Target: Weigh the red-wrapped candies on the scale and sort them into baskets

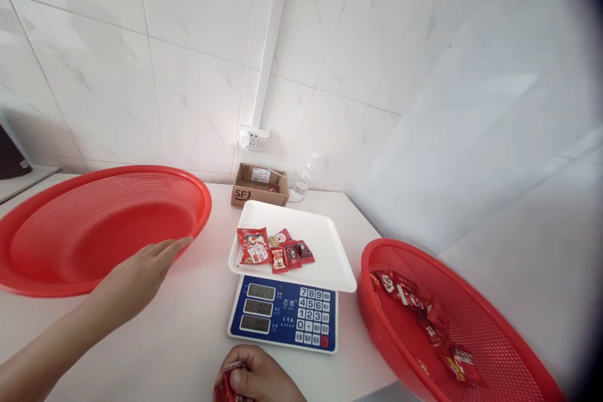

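Observation:
My left hand (141, 273) is stretched out at the near right rim of a red basket (205, 201). Its fingers are straight and lie over the rim; whether they touch it I cannot tell. Low in the view, my right hand (259, 377) is closed around red snack packets (230, 383), partly hidden by the fingers and the frame edge. Just beyond it stands a digital scale (282, 314) with a blue keypad panel and lit displays. Several small red snack packets (254, 246) lie on the scale's white tray (325, 245), mostly toward its left side.
On the right, a second red basket (377, 320) holds several red packets (428, 320). A small cardboard box (260, 185) and a clear plastic bottle (301, 185) stand behind the scale by the tiled wall (198, 63), below a socket (257, 139).

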A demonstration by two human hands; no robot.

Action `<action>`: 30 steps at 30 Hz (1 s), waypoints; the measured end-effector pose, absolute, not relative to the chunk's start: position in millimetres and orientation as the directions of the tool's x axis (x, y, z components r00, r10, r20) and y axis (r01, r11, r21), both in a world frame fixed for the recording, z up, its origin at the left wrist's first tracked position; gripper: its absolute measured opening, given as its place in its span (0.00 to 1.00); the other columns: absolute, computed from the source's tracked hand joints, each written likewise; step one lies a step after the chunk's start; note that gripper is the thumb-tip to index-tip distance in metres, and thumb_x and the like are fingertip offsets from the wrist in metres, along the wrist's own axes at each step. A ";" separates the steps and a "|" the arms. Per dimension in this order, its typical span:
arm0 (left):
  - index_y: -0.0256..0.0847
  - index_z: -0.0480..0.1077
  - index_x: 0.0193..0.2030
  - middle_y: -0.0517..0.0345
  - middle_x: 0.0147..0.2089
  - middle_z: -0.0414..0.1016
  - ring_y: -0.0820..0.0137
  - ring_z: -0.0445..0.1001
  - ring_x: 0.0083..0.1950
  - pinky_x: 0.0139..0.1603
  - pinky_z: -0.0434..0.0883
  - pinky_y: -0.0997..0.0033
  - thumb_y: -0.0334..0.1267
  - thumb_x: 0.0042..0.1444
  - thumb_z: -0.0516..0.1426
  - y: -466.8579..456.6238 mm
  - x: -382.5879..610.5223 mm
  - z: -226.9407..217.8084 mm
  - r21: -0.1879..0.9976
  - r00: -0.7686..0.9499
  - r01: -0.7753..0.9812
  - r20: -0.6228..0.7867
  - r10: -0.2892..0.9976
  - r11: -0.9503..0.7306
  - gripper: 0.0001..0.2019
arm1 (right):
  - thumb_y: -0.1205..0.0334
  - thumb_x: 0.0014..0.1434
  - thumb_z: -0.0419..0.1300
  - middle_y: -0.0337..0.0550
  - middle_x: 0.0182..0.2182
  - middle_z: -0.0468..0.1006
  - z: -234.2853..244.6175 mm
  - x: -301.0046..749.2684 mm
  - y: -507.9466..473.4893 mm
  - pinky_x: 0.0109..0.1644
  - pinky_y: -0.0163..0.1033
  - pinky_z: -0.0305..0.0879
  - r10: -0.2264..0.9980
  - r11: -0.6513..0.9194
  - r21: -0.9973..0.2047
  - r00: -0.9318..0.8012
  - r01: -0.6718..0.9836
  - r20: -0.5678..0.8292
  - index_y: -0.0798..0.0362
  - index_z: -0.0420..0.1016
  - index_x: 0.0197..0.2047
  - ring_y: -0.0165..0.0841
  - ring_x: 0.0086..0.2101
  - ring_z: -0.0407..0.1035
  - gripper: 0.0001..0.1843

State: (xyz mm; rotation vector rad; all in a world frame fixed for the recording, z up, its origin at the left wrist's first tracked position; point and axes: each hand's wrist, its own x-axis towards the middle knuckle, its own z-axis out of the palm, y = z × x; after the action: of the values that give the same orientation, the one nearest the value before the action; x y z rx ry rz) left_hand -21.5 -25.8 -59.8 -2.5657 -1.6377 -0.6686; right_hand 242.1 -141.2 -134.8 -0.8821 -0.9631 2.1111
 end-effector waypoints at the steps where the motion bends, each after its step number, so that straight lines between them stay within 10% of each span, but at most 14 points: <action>1: 0.44 0.68 0.61 0.49 0.53 0.79 0.55 0.78 0.49 0.44 0.76 0.57 0.30 0.57 0.42 -25.9 -15.4 -58.8 0.195 0.383 0.863 0.349 0.855 -0.466 0.27 | 0.36 0.36 0.72 0.41 0.22 0.74 -135.2 241.8 -141.2 0.26 0.28 0.57 0.769 -0.519 -0.810 -0.563 -0.272 -0.304 0.57 0.68 0.32 0.26 0.22 0.67 0.34; 12: 0.46 0.70 0.58 0.52 0.61 0.74 0.58 0.66 0.65 0.64 0.66 0.56 0.42 0.63 0.54 -15.0 67.5 -28.4 0.111 0.675 0.676 0.303 0.672 -0.729 0.17 | 0.34 0.36 0.71 0.42 0.23 0.75 -138.5 244.2 -138.8 0.23 0.26 0.51 0.773 -0.482 -0.847 -0.564 -0.224 -0.290 0.56 0.68 0.32 0.25 0.22 0.68 0.35; 24: 0.35 0.73 0.41 0.55 0.43 0.77 0.67 0.77 0.44 0.40 0.76 0.64 0.30 0.61 0.57 -0.3 99.5 -19.3 0.035 0.695 0.708 0.148 0.704 -0.706 0.03 | 0.33 0.33 0.72 0.42 0.21 0.74 -161.1 237.4 -136.8 0.31 0.34 0.59 0.804 -0.445 -0.842 -0.549 -0.304 -0.227 0.56 0.67 0.30 0.31 0.24 0.71 0.36; 30: 0.39 0.75 0.42 0.48 0.45 0.80 0.62 0.78 0.46 0.40 0.77 0.64 0.21 0.57 0.48 5.3 76.6 -18.1 0.112 0.615 0.751 0.239 0.751 -0.651 0.17 | 0.33 0.32 0.72 0.42 0.21 0.74 -162.2 239.2 -136.4 0.30 0.33 0.59 0.800 -0.455 -0.837 -0.552 -0.304 -0.235 0.56 0.68 0.30 0.31 0.24 0.71 0.36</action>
State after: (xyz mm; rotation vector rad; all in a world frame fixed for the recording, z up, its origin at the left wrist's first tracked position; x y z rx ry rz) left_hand 76.6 5.3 -18.1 -2.8235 -1.3129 -0.4187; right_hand 239.2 -136.4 -162.2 -0.8286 -1.0049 2.0495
